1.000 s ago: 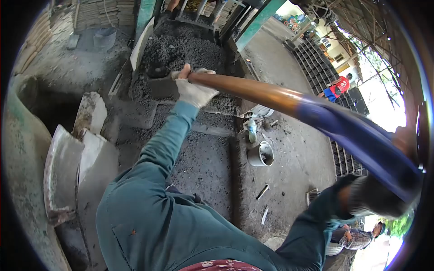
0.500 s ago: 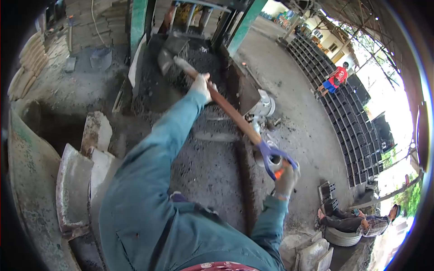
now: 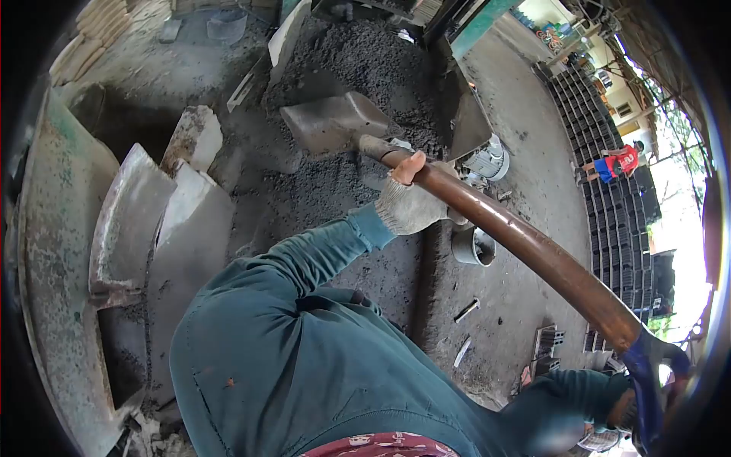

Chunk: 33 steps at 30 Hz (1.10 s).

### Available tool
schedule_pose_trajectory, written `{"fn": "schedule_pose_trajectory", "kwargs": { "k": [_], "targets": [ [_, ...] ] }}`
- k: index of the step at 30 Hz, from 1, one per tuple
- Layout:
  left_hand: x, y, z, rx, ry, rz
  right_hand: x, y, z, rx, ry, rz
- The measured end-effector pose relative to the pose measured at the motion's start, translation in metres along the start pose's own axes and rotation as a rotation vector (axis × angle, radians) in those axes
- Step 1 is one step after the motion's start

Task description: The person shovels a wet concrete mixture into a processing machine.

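A shovel (image 3: 533, 244) with a brown shaft and blue D-shaped handle slants across the view. My left hand (image 3: 415, 199), in a pale knit glove with the thumb bare, is closed round the lower shaft near the blade. At the right edge my right hand (image 3: 673, 391) is closed on the blue handle, partly hidden by it and dim. The grey metal blade (image 3: 331, 122) looks bare and hangs at the near side of a heap of dark, gritty material (image 3: 358, 57).
Curved concrete slabs (image 3: 133, 221) lean at the left beside a worn, greenish metal wall (image 3: 65, 259). A grey motor (image 3: 489, 160) and a bucket (image 3: 474, 247) stand to the right. Farther off, a person in a red shirt (image 3: 626, 160) is by stacked dark blocks (image 3: 609, 206).
The shovel has swung back toward me, its blade drawn nearer from the heap. My right hand has moved right and down with the handle. The view has shifted left and downward.
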State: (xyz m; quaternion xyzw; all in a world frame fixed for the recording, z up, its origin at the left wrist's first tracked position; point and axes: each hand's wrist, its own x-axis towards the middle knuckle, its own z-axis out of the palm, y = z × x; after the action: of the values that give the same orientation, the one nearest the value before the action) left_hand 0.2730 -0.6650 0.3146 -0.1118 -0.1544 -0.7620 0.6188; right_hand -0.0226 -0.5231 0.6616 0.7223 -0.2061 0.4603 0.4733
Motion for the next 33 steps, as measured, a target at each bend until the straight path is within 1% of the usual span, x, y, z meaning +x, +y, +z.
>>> {"fn": "schedule_pose_trajectory", "kwargs": {
  "k": [1, 2, 5, 6, 9, 10, 13, 14, 17, 19, 21, 24, 25, 26, 27, 28, 29, 30, 31, 32, 33],
  "targets": [
    [-0.004, 0.002, -0.005, -0.002, 0.049, 0.030, 0.005, -0.006, 0.011, 0.016, -0.028, -0.011],
    [-0.008, 0.012, -0.002, 0.023, -0.014, 0.004, 0.010, -0.011, 0.020, 0.034, -0.054, -0.017],
    [-0.008, 0.045, -0.003, 0.092, -0.058, 0.011, 0.020, -0.025, 0.043, 0.077, -0.104, -0.022],
    [-0.005, 0.051, -0.007, 0.116, -0.128, -0.004, 0.023, -0.029, 0.050, 0.084, -0.118, -0.024],
    [0.000, 0.058, 0.001, 0.097, -0.161, -0.014, 0.028, -0.043, 0.065, 0.113, -0.152, -0.020],
    [-0.001, 0.062, 0.004, 0.150, -0.079, -0.015, 0.029, -0.047, 0.068, 0.117, -0.166, -0.019],
    [0.004, 0.062, -0.004, 0.124, -0.141, -0.037, 0.031, -0.060, 0.079, 0.126, -0.201, -0.006],
    [0.004, 0.062, -0.005, 0.119, -0.112, -0.043, 0.030, -0.064, 0.081, 0.128, -0.216, 0.001],
    [0.014, 0.072, -0.010, -0.051, -0.124, -0.141, 0.026, -0.081, 0.084, 0.145, -0.261, 0.032],
    [0.025, 0.085, -0.016, -0.068, -0.123, -0.095, 0.020, -0.095, 0.079, 0.175, -0.292, 0.061],
    [0.047, 0.100, -0.035, -0.115, -0.117, -0.058, 0.010, -0.108, 0.072, 0.215, -0.335, 0.107],
    [0.091, 0.125, -0.074, -0.146, 0.073, 0.009, -0.025, -0.107, 0.061, 0.207, -0.441, 0.196],
    [0.105, 0.129, -0.075, -0.099, 0.189, 0.029, -0.048, -0.088, 0.053, 0.123, -0.670, 0.087],
    [0.115, 0.130, -0.071, -0.116, 0.294, 0.005, -0.098, -0.092, 0.066, -0.123, -0.432, 0.333],
    [0.125, 0.125, -0.085, -0.147, 0.234, -0.033, -0.119, -0.106, 0.074, -0.181, -0.462, 0.575],
    [0.122, 0.113, -0.084, -0.120, 0.247, -0.065, -0.167, -0.105, 0.072, 0.072, -0.359, 1.056],
    [0.117, 0.103, -0.076, -0.091, 0.258, -0.098, -0.242, -0.089, 0.058, 0.061, -0.425, 1.197],
    [0.111, 0.091, -0.080, -0.025, 0.287, -0.102, -0.284, -0.106, 0.056, 0.202, -0.234, 1.504],
    [0.104, 0.080, -0.084, 0.048, 0.305, -0.103, -0.325, -0.122, 0.055, 0.314, 0.055, 1.779],
    [0.089, 0.070, -0.081, 0.094, 0.165, -0.180, -0.367, -0.134, 0.037, 0.405, -0.095, 1.952],
    [0.071, 0.065, -0.077, 0.158, 0.089, -0.281, -0.430, -0.155, 0.014, 0.439, -0.130, 2.120]
  ]
}}
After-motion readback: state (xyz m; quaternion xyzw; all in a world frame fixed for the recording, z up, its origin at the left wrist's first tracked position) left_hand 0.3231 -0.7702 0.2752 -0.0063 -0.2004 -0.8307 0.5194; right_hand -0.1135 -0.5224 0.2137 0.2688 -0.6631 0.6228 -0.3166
